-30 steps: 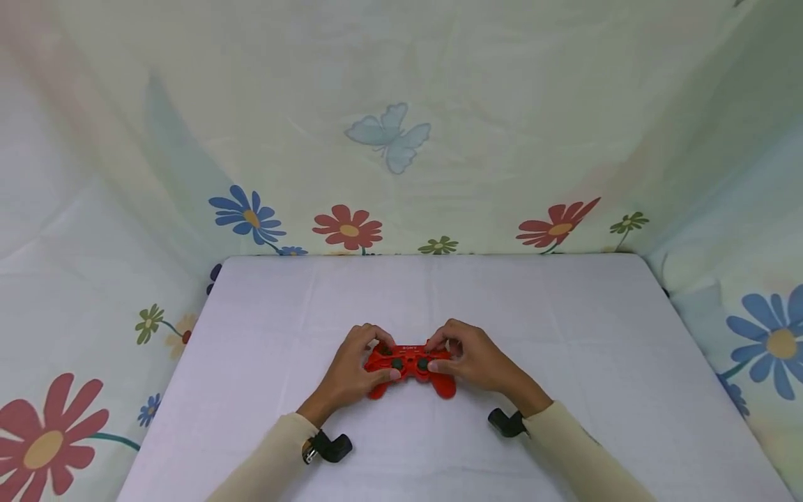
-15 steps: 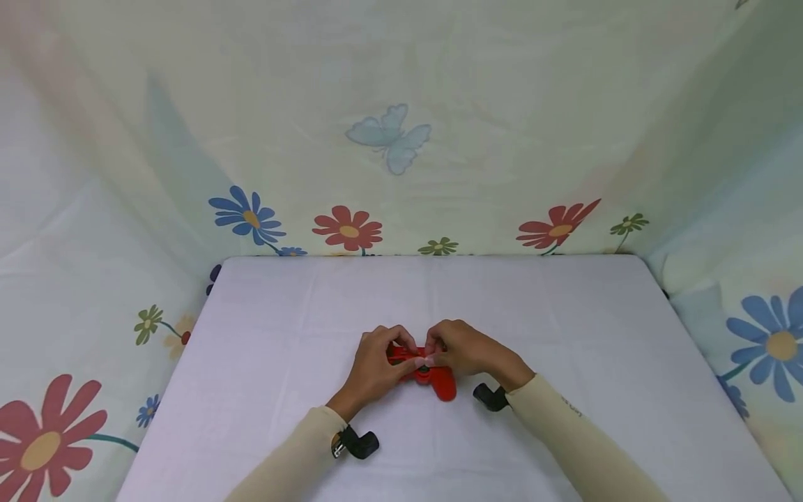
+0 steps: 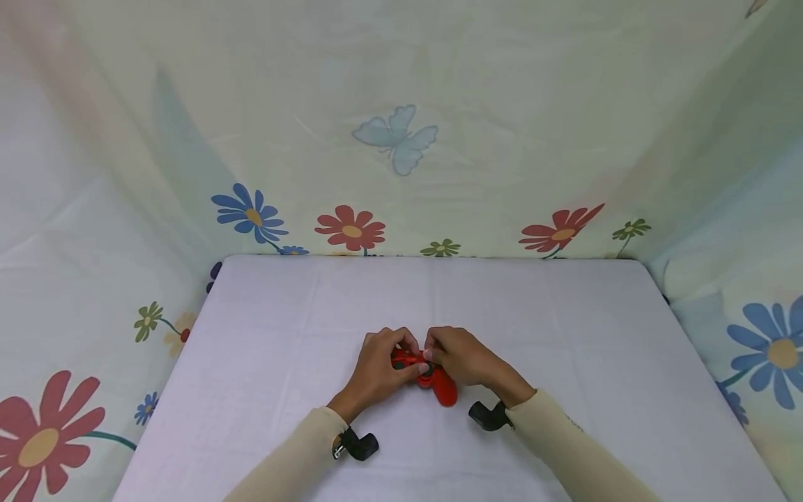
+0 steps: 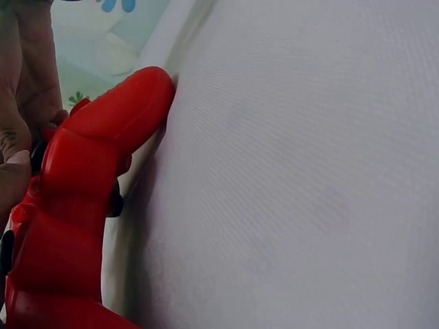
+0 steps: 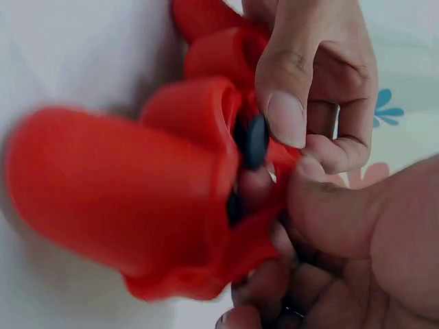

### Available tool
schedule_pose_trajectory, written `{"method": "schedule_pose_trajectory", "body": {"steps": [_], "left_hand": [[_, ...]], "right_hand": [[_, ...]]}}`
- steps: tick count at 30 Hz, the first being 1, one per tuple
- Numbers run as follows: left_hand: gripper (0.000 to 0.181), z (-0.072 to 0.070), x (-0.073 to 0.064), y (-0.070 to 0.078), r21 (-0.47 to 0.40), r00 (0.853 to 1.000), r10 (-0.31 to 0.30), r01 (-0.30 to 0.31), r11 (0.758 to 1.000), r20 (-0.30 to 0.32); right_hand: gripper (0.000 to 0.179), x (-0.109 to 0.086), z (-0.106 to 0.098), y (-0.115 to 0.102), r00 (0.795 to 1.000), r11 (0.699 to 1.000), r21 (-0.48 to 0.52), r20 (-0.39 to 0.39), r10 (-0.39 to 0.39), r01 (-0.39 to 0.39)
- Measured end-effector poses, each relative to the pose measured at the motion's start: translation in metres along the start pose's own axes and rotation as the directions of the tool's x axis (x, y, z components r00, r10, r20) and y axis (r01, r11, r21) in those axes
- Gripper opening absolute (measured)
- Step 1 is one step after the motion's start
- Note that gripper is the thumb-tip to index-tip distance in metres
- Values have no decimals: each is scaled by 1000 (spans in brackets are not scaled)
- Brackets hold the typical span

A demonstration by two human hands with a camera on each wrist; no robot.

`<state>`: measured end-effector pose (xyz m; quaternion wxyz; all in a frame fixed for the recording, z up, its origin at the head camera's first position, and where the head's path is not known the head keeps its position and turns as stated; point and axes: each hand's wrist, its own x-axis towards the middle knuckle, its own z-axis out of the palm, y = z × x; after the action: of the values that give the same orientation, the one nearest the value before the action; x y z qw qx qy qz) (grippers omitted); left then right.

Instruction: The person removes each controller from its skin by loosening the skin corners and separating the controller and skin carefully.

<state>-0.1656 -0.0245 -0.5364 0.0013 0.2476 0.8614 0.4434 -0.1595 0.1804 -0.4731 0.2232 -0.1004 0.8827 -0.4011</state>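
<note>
A red game controller (image 3: 445, 389) with black thumbsticks is held close over the white table, near its middle. My left hand (image 3: 376, 366) grips its left side, thumb on the face and fingers over the back edge, hiding that handle. From the other side my right hand (image 3: 467, 355) pinches the upper edge, and the two thumbs nearly meet. In the right wrist view, a thin soft red flap (image 5: 250, 250) stretches away from the face, with a fingertip showing in the gap beside the black thumbstick (image 5: 256, 142). The rounded handle (image 4: 130, 110) stands out in the left wrist view.
The table (image 3: 282, 300) is covered in white cloth, with its far edge beyond the hands. Behind and at both sides hang curtains (image 3: 489, 139) printed with flowers and a butterfly. A black wrist camera (image 3: 359, 445) sits below each hand.
My left hand has moved right along the controller, covering more of it. My right hand has shifted slightly, its thumb now up at the top edge. The controller has turned a little.
</note>
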Motion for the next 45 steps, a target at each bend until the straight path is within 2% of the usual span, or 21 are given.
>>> {"method": "schedule_pose_trajectory", "body": {"steps": [4,7,10,15,17,20,22,27,32,36,41,45], "left_hand": [[26,2,-1,1,37,1000,20,-20,999,5],[24,2,-1,1,50,1000,25,-25,998,2],[23,3,-1,0,39,1000,18,-18,999,-1],[24,3,-1,-4,11,999,23,-24,1000,29],[25,1,-2,-5,-13,999,22,-21,1000,47],[27,-2,-2,-7,-67,998,5,-1,998,55],[29,-4,-3,-9,-106,998,-10,15,994,55],[29,-7,-2,-11,-155,999,3,4,988,50],[27,-8,0,-10,-171,998,-1,12,985,66],[28,-10,-1,-9,-178,996,-20,35,983,87],[28,-11,-1,-8,-200,995,-24,43,979,96],[26,-9,-1,-8,-202,994,-31,51,978,102]], "right_hand": [[12,1,4,7,1000,990,141,-5,21,-20],[11,0,4,11,1000,981,194,20,2,-6],[9,-2,1,13,998,983,183,59,-29,18],[5,-3,-6,13,991,992,108,113,-77,64],[11,-2,-6,13,990,994,78,114,-86,77],[23,-2,-1,17,992,995,44,78,-97,94],[25,-2,4,19,993,993,35,39,-110,108],[21,-3,11,22,989,988,67,-52,-137,141],[14,-3,12,21,987,983,105,-59,-147,152],[14,-3,14,19,991,987,99,-54,-125,130],[24,-2,9,14,997,998,49,-74,-37,40],[26,0,1,10,999,1000,-7,-36,9,-9]]}}
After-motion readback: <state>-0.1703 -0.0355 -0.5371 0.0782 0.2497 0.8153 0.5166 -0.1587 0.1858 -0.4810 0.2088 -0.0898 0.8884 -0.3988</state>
